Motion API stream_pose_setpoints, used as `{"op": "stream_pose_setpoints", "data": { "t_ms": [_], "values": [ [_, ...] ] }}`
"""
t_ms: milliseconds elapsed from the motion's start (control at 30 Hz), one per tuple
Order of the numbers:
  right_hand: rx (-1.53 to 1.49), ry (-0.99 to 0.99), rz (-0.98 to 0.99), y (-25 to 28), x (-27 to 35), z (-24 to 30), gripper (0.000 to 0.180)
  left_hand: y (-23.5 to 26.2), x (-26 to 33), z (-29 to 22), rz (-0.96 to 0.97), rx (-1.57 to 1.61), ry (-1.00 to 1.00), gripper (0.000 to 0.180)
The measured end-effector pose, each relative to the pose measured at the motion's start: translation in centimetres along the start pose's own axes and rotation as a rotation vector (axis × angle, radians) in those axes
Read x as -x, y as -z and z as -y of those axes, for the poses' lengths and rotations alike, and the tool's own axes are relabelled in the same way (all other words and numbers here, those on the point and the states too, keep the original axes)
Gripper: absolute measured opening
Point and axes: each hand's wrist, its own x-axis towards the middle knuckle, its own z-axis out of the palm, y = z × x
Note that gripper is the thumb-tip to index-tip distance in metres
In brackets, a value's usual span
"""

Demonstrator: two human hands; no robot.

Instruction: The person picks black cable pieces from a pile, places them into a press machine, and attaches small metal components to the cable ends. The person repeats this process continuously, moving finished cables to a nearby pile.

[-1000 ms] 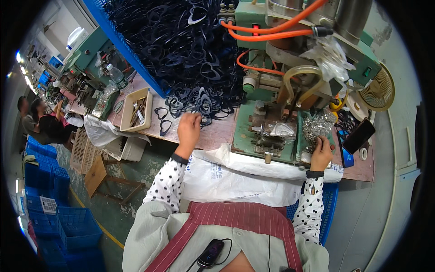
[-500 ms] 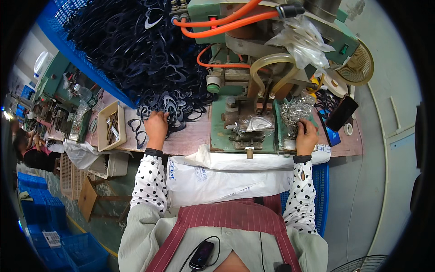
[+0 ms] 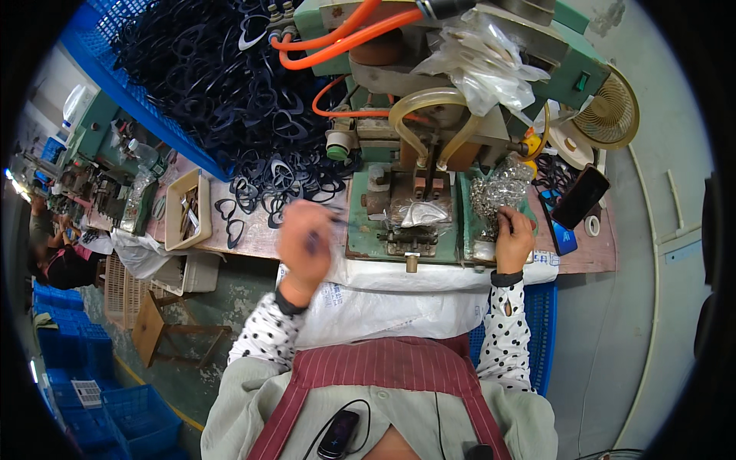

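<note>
Blur smears the left hand (image 3: 305,245), which hovers curled just off the table edge with something small and dark pinched in its fingers, most likely one of the dark blue frame pieces (image 3: 261,192); the rest of that pile lies at about eleven o'clock from the hand, close by, spilling from a blue crate (image 3: 123,100) heaped with the same parts. The right hand (image 3: 512,239) rests with fingers bent on the lower edge of a clear bag of small shiny metal parts (image 3: 498,192), which sits at twelve o'clock from it; whether it grips any of them cannot be told. Between the two hands stands a green bench press (image 3: 406,222) with a scrap of clear plastic lying on its tooling, orange hoses (image 3: 337,38) looping above and a crumpled clear plastic bag (image 3: 483,61) draped over its head. A white plastic sack (image 3: 383,307) with small blue print hangs over the table edge at six o'clock from the press. At three o'clock from the right hand lie a black phone (image 3: 580,197) and a roll of tape (image 3: 591,225), with a small beige fan (image 3: 609,115) behind. A shallow wooden tray (image 3: 188,211) of tools sits at nine o'clock from the left hand.
</note>
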Motion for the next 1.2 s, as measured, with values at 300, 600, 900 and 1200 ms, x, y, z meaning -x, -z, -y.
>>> {"op": "stream_pose_setpoints", "data": {
  "t_ms": [300,600,900,1200],
  "values": [
    [-0.037,0.012,0.037,-0.1,0.0,0.0,0.012,-5.8,0.8,-6.5,0.357,0.177,-0.368,0.035],
    [0.07,0.115,-0.05,0.2,-0.1,0.7,0.014,-6.0,0.3,-6.3,0.33,0.247,-0.356,0.032],
    [0.065,-0.082,-0.049,0.7,-0.5,-0.8,0.012,-5.8,0.5,-6.6,0.318,0.202,-0.308,0.031],
    [0.119,-0.056,-0.044,0.2,0.0,-1.5,0.01,-6.0,0.5,-6.6,0.308,0.201,-0.318,0.031]
  ]
}}
